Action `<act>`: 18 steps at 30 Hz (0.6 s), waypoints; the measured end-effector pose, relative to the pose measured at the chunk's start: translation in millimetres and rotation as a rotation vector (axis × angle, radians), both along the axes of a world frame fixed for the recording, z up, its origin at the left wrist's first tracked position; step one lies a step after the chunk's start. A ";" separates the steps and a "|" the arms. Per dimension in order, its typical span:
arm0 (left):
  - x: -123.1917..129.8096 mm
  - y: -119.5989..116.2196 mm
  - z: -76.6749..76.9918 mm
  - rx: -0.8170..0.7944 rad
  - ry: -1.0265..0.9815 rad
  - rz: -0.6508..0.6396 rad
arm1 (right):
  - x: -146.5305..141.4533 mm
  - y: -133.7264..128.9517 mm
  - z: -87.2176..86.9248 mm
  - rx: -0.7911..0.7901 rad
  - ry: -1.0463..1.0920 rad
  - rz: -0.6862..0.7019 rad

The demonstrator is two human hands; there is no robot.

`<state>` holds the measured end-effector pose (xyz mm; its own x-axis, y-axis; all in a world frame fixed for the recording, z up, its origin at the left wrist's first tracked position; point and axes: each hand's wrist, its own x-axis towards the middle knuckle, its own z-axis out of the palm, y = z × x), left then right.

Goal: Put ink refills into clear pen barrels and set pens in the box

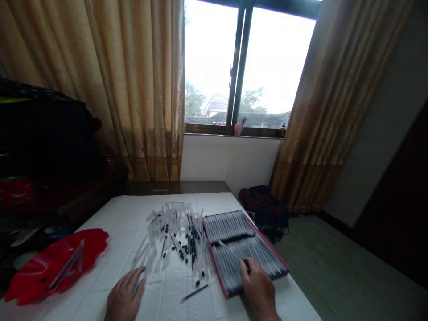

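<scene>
My right hand point(258, 285) pinches the black-capped end of a clear pen point(230, 251) above a shallow red-edged box point(217, 272). Two rows of clear pens with dark caps lie side by side in the box. On the white table covering, my left hand point(126, 292) has its fingers curled round a clear tube point(137, 284). Between the hands and farther back lies a loose pile of clear pen barrels point(174, 218), dark refills point(192, 240) and small black caps point(181, 255). One dark refill point(194, 293) lies apart near the front.
A red scalloped plate point(96, 243) with a few clear tubes stands at the table's left. Dark bags and clutter point(50, 138) are beyond it. A pink cup point(238, 129) stands on the windowsill, and a dark bundle point(264, 207) lies behind the table's right edge.
</scene>
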<state>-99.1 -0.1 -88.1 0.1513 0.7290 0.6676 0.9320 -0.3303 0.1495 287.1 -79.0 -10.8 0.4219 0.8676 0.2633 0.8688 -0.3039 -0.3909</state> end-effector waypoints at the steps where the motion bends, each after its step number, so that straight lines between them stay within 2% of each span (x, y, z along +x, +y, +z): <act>1: 0.0 0.1 0.0 -0.009 -0.001 -0.003 | -1.6 -0.6 -0.5 -0.017 -0.033 -0.002; 12: 1.3 -2.7 6.1 -0.065 -0.048 -0.027 | -21.1 -11.5 -5.0 -0.023 -0.182 0.065; 18: 1.5 -2.4 5.4 -0.053 -0.049 -0.034 | -31.1 -8.9 3.0 -0.087 -0.186 0.070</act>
<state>-97.6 -2.5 -82.7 0.1448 0.7582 0.6357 0.9116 -0.3520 0.2122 256.0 -87.9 -7.7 0.3106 0.9161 0.2534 0.9438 -0.2655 -0.1970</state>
